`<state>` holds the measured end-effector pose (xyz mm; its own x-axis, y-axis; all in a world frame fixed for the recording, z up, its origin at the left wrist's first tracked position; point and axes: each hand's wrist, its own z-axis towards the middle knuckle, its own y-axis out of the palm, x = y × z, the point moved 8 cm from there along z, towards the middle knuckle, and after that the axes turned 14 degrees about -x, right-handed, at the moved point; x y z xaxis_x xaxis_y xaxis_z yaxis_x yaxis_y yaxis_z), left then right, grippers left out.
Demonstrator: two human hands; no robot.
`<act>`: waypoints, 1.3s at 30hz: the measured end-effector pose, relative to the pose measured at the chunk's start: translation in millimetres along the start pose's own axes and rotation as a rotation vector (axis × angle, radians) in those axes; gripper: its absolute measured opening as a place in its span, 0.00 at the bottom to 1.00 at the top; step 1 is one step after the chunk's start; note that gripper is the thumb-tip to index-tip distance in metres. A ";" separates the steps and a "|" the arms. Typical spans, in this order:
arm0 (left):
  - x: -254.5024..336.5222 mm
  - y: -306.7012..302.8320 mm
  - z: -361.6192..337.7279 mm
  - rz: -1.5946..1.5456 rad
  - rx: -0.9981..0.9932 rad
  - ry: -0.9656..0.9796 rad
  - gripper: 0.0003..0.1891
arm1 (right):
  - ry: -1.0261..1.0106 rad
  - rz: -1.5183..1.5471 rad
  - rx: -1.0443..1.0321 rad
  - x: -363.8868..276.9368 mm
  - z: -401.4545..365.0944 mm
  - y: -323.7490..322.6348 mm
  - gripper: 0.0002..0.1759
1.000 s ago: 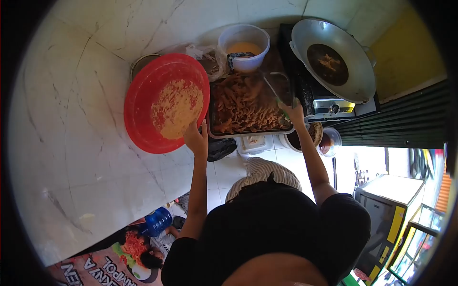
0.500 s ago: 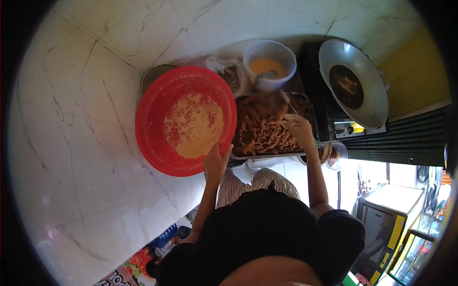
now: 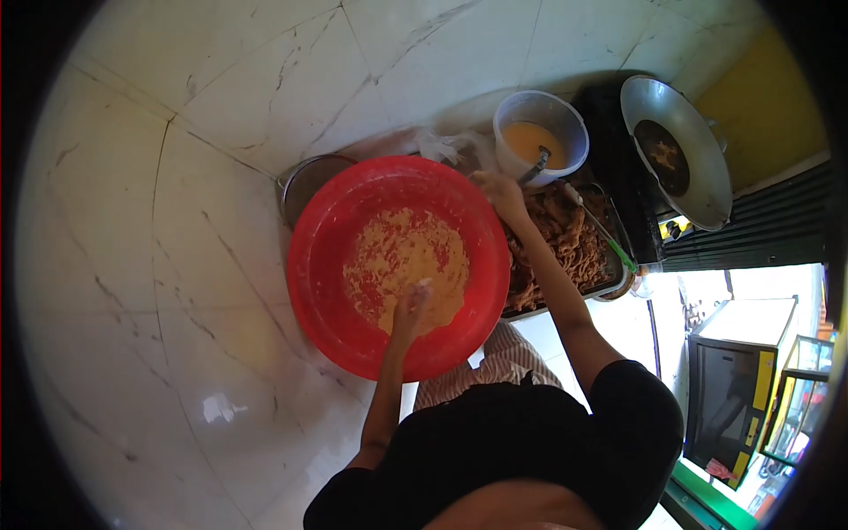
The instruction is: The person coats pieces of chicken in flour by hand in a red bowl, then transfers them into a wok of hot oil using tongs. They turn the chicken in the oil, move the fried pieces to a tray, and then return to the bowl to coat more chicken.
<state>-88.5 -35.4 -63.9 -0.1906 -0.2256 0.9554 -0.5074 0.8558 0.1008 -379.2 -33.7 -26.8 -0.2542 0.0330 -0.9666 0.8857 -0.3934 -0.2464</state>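
A wide red basin (image 3: 309,256) holds pale yellow, crumbly flour mix (image 3: 446,256). My left hand (image 3: 411,305) reaches down into this mix, with pale powder on its fingertips; blur hides how its fingers are set. My right hand (image 3: 502,196) is at the basin's upper right rim with its fingers curled against it. Beneath my right forearm lies a metal tray (image 3: 609,287) of brown, strip-like food (image 3: 574,238). A green-handled utensil (image 3: 623,256) rests across the tray. The basin's edge covers the tray's left part.
A whitish tub (image 3: 579,146) of yellow liquid, with a dark-handled utensil (image 3: 536,165) in it, stands behind the tray. At right, a wok (image 3: 711,168) holds dark oil with pieces in it. A plastic bag (image 3: 446,146) and a round sieve-like rim (image 3: 291,199) sit behind the basin.
My left hand has gone from the basin's rim into the flour mix. My right hand has left the food tray for the basin's rim. The view has shifted, and the basin overlaps the tray more.
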 end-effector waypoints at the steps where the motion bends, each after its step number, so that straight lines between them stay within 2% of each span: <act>1: 10.9 -10.8 6.3 -0.010 0.049 0.050 0.17 | -0.012 -0.018 -0.051 9.1 11.7 5.8 0.17; 5: 45.5 -26.3 50.0 0.051 0.100 0.010 0.15 | 0.065 0.079 -0.184 60.0 52.1 17.0 0.20; 7: 77.5 -23.0 76.1 0.159 0.057 0.246 0.15 | 0.040 -0.100 -0.267 73.2 68.0 26.5 0.21; 8: 85.0 -24.6 91.3 0.156 0.056 0.245 0.15 | 0.043 -0.101 -0.268 79.3 77.3 26.7 0.21; 10: 116.2 -25.4 112.8 0.298 0.081 0.385 0.15 | 0.102 -0.340 -0.243 89.3 93.4 27.0 0.16; 11: 126.2 -28.3 127.0 0.296 0.088 0.380 0.15 | 0.103 -0.338 -0.251 92.7 104.6 26.6 0.16; 13: 157.6 -29.6 143.1 0.751 0.238 0.492 0.15 | 0.061 -0.771 -0.166 86.8 121.3 24.3 0.10; 14: 159.6 -32.0 155.4 0.751 0.245 0.480 0.15 | 0.061 -0.766 -0.179 86.8 124.4 25.8 0.10; 16: 160.4 -38.2 173.8 0.928 0.361 0.406 0.16 | 0.247 -0.657 -0.286 75.8 126.6 25.6 0.15; 17: 154.7 -41.7 179.5 0.933 0.365 0.396 0.16 | 0.245 -0.649 -0.294 59.0 123.9 27.7 0.15; 19: 148.4 -41.3 188.3 1.131 0.389 0.361 0.16 | 0.128 -0.606 -0.273 27.3 118.6 31.2 0.14; 20: 144.2 -43.8 191.2 1.135 0.387 0.354 0.16 | 0.130 -0.600 -0.277 43.2 120.6 35.4 0.14; 22: 143.6 -46.5 192.4 1.100 0.356 0.318 0.16 | -0.090 -0.453 -0.071 59.0 119.7 35.4 0.12; 23: 143.6 -47.5 192.3 1.101 0.355 0.309 0.16 | -0.086 -0.447 -0.076 66.0 116.8 37.0 0.12; 25: 144.0 -49.4 192.1 1.070 0.341 0.332 0.16 | 0.267 -0.403 -0.093 66.7 103.3 31.7 0.09; 26: 144.3 -50.8 193.1 1.070 0.343 0.330 0.16 | 0.266 -0.402 -0.096 50.7 99.2 27.2 0.09; 28: 144.4 -49.6 191.3 1.055 0.337 0.359 0.17 | 0.400 -0.067 -0.243 43.8 82.4 30.9 0.10; 29: 144.4 -49.7 191.0 1.053 0.336 0.358 0.17 | 0.402 -0.068 -0.243 44.8 75.5 31.1 0.10; 31: 145.7 -49.8 188.3 0.996 0.321 0.381 0.18 | 0.301 0.190 -0.142 39.4 65.1 27.4 0.11; 32: 145.1 -47.6 183.7 0.995 0.323 0.384 0.18 | 0.299 0.187 -0.143 38.2 59.3 25.3 0.11; 34: 138.5 -48.8 169.7 0.710 0.325 0.357 0.20 | 0.184 0.196 -0.116 22.3 50.1 17.2 0.11; 35: 137.2 -43.0 158.8 0.710 0.326 0.362 0.20 | 0.179 0.194 -0.115 19.2 45.7 15.0 0.11; 37: 112.1 -34.6 139.1 0.212 0.213 0.327 0.20 | 0.024 0.013 0.099 -3.4 33.4 -6.1 0.11; 38: 104.1 -29.3 128.4 0.212 0.213 0.330 0.20 | 0.021 0.012 0.100 -9.6 28.3 -6.6 0.11; 39: 86.1 -24.0 121.6 -0.007 0.152 0.304 0.20 | -0.024 -0.036 0.151 -31.4 22.0 -11.6 0.10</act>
<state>-195.0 -131.9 -17.7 0.0607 -0.0624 0.9962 -0.6319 0.7702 0.0868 -390.1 -50.4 7.9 -0.2955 0.0280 -0.9549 0.8079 -0.5262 -0.2654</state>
